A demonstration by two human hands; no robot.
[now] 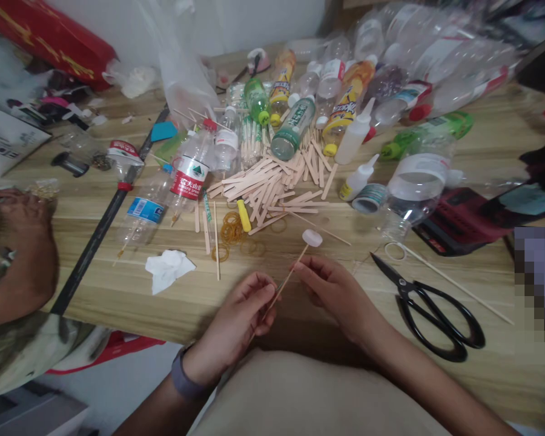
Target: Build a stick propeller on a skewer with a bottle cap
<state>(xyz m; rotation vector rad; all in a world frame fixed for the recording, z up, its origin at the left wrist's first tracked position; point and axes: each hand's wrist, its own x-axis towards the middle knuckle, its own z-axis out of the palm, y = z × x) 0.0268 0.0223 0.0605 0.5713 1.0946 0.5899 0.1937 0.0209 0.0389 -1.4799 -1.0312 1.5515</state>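
My left hand is closed around a thin wooden stick, which slants up and to the right above the table's front edge. At the stick's upper end sits a pale, rounded oval piece; how it is fixed there I cannot tell. Just below that piece, the fingertips of my right hand pinch the stick. To the right of my right hand lie black-handled scissors, blades pointing up and left. Yellow rubber bands and a crumpled white tissue lie beyond my left hand.
Flat wooden craft sticks are heaped mid-table. Behind them crowd plastic bottles, with white glue bottles at the right. A cut clear bottle stands near a dark red box. Another person's arm rests at the left.
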